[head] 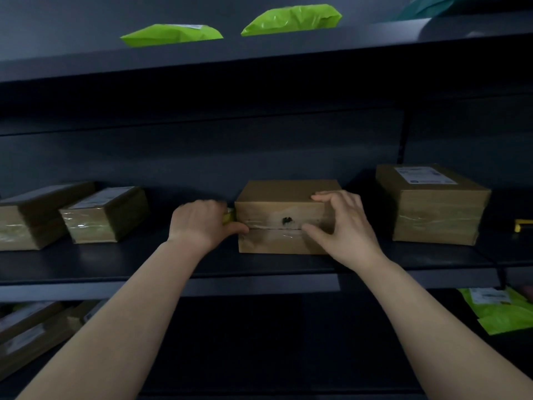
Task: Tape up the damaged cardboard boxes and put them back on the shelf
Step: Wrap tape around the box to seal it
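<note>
Overall level: dim; the dark shelf [115, 264] and its back panel swallow most detail.
Light source: from the camera side, in front of the shelving; forearms and near box faces are lit.
Brightest areas: the green mailer bags [291, 20] on the upper board, vivid against the dark.
Glare: soft sheen on clear tape across the damaged box [284, 194] and on the taped box at the left [106, 215].
Shadows: deep under each board; box sides fall off to olive-brown.
Distortion: wide-angle bowing, boards curve toward the left and right edges.
Sharpness: centre fairly crisp; lower-left corner boxes smeared and soft.
Labels: print unreadable.
</note>
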`<state>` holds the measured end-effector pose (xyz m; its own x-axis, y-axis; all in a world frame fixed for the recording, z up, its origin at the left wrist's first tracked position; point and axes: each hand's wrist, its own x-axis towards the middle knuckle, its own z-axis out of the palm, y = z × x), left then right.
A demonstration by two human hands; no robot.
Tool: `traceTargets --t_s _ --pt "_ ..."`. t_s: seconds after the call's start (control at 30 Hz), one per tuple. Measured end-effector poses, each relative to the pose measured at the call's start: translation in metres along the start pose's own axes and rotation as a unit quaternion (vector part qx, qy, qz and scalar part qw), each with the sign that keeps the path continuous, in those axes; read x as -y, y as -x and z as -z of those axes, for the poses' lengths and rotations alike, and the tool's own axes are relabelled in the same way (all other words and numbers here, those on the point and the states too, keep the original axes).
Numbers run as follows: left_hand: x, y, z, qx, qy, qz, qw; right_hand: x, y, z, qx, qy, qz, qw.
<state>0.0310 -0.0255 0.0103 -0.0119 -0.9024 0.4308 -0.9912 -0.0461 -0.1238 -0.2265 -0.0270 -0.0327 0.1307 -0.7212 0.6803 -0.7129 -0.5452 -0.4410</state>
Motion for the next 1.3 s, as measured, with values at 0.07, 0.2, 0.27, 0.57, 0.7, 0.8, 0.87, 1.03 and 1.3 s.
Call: traceTargets --t_s 0.07,0.2,0.27,0.57,0.7,0.8,0.87,1.03,1.3 --pt "0.002 -0.001 -0.002 0.0 0.019 -0.009 1.0 0.0 -0.001 -0.007 -0.032 -0.003 -0.002 0.999" --pt "0.002 -0.002 -0.004 0.018 0.03 -0.047 0.998 -0.001 0.004 -0.019 -0.088 -0.063 -0.023 0.994" --pt "0.0 -0.002 -0.005 0.02 0.048 -0.052 0.997 -0.001 0.007 -0.019 -0.101 -0.147 -0.137 0.974" --pt "0.01 0.0 0.078 0.069 0.245 -0.018 0.967 0.037 -0.018 0.044 -0.131 0.041 -0.243 0.96" --pt "0.019 0.0 0.127 0.094 0.326 0.004 0.941 0.051 -0.062 0.09 0.054 0.089 -0.301 0.948" --pt "0.014 0.002 0.111 0.169 0.315 0.038 0.933 0.043 -0.071 0.075 0.171 0.131 -0.307 0.927" --pt "0.008 0.006 0.091 0.176 0.355 0.055 0.916 0.042 -0.068 0.064 0.095 0.157 -0.266 0.946" --pt "0.004 0.009 0.08 0.127 0.393 0.084 0.907 0.064 -0.052 0.059 0.192 0.197 -0.12 0.954" --pt "-0.002 0.006 0.079 0.109 0.368 0.081 0.92 0.095 -0.007 0.035 0.147 0.106 0.157 0.971"
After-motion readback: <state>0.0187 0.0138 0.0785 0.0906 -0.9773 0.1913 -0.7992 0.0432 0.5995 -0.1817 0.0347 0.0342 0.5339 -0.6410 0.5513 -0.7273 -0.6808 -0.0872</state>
